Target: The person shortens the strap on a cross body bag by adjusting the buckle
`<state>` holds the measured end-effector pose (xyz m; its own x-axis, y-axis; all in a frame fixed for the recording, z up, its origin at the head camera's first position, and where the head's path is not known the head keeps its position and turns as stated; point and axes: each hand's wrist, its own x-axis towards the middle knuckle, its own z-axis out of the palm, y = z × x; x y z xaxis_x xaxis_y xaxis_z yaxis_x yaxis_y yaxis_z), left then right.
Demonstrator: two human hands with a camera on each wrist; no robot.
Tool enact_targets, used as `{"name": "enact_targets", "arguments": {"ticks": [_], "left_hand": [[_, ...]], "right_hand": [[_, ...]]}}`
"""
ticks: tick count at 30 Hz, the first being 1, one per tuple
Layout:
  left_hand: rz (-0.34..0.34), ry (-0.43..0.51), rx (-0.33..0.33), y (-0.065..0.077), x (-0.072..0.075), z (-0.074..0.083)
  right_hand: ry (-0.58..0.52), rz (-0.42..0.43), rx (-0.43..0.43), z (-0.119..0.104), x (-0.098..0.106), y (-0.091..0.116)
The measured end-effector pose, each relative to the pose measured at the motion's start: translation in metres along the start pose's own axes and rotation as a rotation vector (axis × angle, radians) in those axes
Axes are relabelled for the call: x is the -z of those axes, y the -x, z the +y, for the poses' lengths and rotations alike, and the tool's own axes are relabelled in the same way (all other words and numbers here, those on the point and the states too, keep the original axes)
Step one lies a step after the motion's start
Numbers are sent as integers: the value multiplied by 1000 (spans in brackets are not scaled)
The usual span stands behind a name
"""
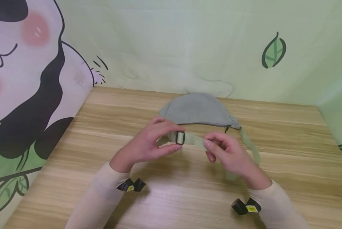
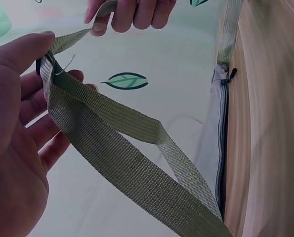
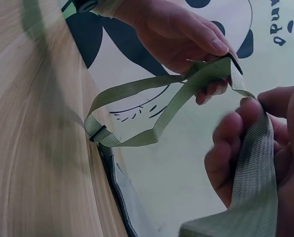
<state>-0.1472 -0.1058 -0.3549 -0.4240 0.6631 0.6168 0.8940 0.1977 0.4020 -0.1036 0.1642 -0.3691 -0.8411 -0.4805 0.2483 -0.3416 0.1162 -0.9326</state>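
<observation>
A grey fanny pack lies on the table with its zipper edge towards me. Its pale green webbing strap is lifted off the table in front of it. The thumb and fingers of my left hand pinch a black slide buckle threaded on that strap. To its right, my right hand pinches the strap between thumb and forefinger. In the left wrist view, a loop of webbing hangs below the buckle. From my right hand, a free length of strap hangs down.
The wood-grain table backs onto a pale green cloth backdrop with a panda and leaves printed on it. A strap section runs from the bag's right end. A small black zipper pull hangs near that end.
</observation>
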Motion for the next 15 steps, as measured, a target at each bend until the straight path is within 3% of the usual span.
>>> {"name": "enact_targets", "arguments": {"ticks": [6,11,15], "left_hand": [[-5,62,-23,-1,-2,2],[3,78,-58,-3,-4,3],[-6,83,-50,-3,-5,4]], "right_hand": [[-129,-39,15,-1,3,-1],[-114,-23,30,-3,3,-3],[-118,-12,8,-3,2,-3]]}}
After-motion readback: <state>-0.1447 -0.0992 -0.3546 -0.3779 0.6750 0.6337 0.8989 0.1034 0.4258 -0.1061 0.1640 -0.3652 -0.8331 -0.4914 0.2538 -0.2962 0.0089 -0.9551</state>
